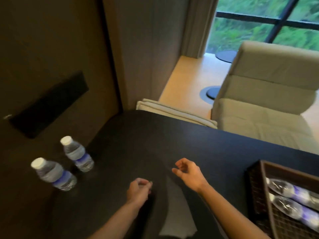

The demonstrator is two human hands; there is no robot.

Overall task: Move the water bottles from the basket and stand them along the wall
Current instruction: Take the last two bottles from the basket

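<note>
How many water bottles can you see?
4. Two stand by the wall: the far bottle and near bottle. Two lie in the basket: upper, lower. More may be hidden.

The blue bottle labels [82, 159] are too blurred to read.

Left hand [138, 191], right hand [188, 173]: bare, no rings, no watch; forearms bare, sleeveless in view.
</note>
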